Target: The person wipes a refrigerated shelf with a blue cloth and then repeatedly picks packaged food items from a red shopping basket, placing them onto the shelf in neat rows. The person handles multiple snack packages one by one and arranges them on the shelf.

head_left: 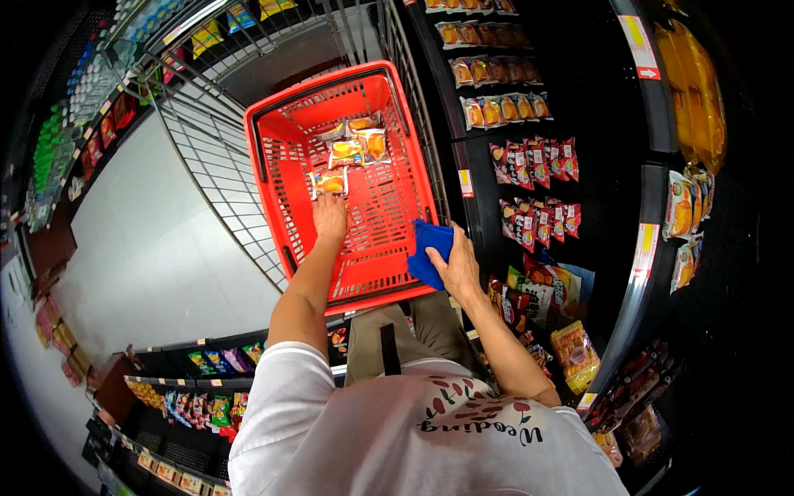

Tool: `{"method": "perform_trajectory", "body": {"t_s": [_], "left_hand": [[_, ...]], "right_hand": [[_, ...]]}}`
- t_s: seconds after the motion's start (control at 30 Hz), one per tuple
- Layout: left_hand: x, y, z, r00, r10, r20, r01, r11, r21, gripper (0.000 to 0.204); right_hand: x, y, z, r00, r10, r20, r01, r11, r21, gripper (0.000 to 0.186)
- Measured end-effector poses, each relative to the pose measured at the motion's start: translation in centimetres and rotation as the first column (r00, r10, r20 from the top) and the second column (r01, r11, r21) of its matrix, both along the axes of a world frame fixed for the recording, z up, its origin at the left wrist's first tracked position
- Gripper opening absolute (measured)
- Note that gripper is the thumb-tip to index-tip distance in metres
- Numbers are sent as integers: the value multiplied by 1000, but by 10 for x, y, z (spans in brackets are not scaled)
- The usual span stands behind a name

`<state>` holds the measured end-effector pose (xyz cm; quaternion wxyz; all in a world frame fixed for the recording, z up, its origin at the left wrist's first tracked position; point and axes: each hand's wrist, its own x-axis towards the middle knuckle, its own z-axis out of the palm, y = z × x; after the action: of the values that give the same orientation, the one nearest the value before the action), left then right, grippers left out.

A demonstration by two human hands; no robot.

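Observation:
My left hand (330, 215) reaches down into a red plastic shopping basket (285, 221), its fingers closed on the near edge of a small packaged bun (329, 181) in a clear and white wrapper. Several similar wrapped buns (347, 152) lie loosely together just beyond it, toward the far end of the basket. At the basket's right rim, my right hand (461, 266) grips a folded blue cloth (430, 252), thumb on top. Part of the bun under the left fingertips is hidden.
The basket rests in a wire shopping cart (217, 178). Close on the right, a dark shelf holds rows of wrapped buns (496, 110) and red snack bags (536, 161). More shelves (186, 382) stand behind me at the left, and bottles (50, 157) line the far left.

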<state>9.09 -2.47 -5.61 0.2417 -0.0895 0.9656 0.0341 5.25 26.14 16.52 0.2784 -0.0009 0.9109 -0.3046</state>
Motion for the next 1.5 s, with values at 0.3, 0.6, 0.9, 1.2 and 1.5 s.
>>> {"method": "perform_trajectory", "body": {"t_s": [0.3, 0.6, 0.9, 1.2, 1.5], "left_hand": [[35, 16, 48, 910, 391, 137, -412, 818, 402, 47], [5, 41, 192, 449, 656, 606, -593, -289, 752, 32], [-29, 117, 307, 737, 462, 493, -463, -186, 867, 37], [-62, 178, 396, 931, 190, 310, -295, -103, 950, 42], [-90, 244, 453, 986, 166, 29, -18, -65, 998, 39]], "right_hand": [[2, 5, -2, 999, -5, 35, 5, 1000, -6, 76], [-16, 15, 48, 969, -32, -243, 11, 996, -87, 70], [-14, 45, 114, 943, -242, 228, 326, 808, -492, 32], [-4, 117, 187, 866, -415, 279, 495, 634, -594, 21], [10, 189, 239, 676, -728, 114, 502, 342, -794, 16]]}}
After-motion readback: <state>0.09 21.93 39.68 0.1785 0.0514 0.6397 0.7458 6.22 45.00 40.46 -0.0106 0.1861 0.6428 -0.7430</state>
